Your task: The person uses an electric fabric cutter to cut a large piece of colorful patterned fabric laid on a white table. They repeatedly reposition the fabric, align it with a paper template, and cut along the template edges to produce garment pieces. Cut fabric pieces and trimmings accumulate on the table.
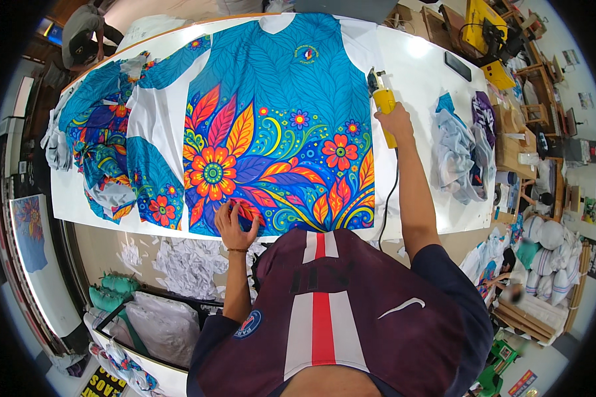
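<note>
A blue printed fabric panel [278, 152] with bright flowers and leaves lies spread across the white table [417, 218], a small emblem at its upper right. My right hand [394, 122] grips a yellow electric cutting tool [383, 92] at the panel's right edge; a black cord [394, 192] trails down from it. My left hand [235, 225] rests on the panel's lower edge, fingers apart and slightly bent. To the left lie more printed pieces and white fabric [99, 132] in a crumpled heap.
Crumpled fabric [460, 149] and a phone [457, 66] lie on the table's right. Another person [83, 40] is at the upper left; others work at the right. Paper scraps [192, 264] litter the floor below, beside a bin of plastic bags [155, 317].
</note>
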Tool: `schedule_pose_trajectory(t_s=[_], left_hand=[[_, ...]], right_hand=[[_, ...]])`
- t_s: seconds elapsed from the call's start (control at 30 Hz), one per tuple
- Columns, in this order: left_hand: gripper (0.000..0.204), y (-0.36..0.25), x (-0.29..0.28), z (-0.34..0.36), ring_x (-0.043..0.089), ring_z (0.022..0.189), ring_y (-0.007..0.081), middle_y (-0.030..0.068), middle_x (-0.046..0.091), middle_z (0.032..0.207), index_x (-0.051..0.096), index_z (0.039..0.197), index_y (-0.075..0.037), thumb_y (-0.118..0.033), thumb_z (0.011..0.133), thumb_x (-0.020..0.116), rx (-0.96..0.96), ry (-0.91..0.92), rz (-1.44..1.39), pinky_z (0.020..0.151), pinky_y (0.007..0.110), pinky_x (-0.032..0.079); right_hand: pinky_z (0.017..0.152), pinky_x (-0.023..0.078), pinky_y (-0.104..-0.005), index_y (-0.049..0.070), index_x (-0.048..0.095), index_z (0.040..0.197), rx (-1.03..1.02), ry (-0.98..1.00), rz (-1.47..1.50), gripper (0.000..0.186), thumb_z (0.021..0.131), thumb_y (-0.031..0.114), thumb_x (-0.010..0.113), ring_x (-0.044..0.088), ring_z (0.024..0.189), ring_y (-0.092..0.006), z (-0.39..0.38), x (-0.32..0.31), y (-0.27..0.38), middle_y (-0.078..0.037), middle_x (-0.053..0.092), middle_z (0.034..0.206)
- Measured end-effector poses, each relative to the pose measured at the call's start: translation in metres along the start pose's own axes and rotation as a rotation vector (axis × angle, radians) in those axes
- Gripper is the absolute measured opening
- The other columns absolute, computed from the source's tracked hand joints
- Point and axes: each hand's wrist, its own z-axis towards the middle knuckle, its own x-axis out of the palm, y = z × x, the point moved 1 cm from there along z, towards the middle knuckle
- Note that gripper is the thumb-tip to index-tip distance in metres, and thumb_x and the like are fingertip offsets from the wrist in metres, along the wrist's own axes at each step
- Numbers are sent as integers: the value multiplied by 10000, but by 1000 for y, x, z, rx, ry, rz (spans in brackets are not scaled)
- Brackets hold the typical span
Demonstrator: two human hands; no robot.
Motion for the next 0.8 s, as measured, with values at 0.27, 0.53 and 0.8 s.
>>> schedule_pose_trajectory(t_s=[0.27, 0.53, 0.8], left_hand=[[635, -13, 16, 37, 476, 1360, 401, 185, 552, 1429, 659, 1338, -83, -431, 834, 828, -66, -20, -13, 1167, 542, 334], [1119, -76, 72, 144, 65, 1556, 560, 227, 171, 1716, 378, 1628, -217, -822, 746, 707, -104, 432, 115, 1172, 784, 84], [1332, -74, 22, 72, -57, 1536, 634, 251, -24, 1745, 205, 1696, -256, -937, 649, 668, -185, 843, 239, 1077, 889, 85]], right_hand=[[967, 578, -488, 26, 597, 1320, -26, 1, -4, 750, 757, 473, 810, 714, 1150, -370, 52, -3, 23, -206, 720, 1247], [916, 578, -483, 9, 612, 1271, -141, -17, 82, 730, 778, 512, 802, 731, 1083, -379, 89, 9, -1, -237, 735, 1170], [860, 574, -514, 50, 610, 1230, -94, -31, 184, 640, 804, 499, 773, 734, 1011, -428, -48, 28, -78, -253, 743, 1068]])
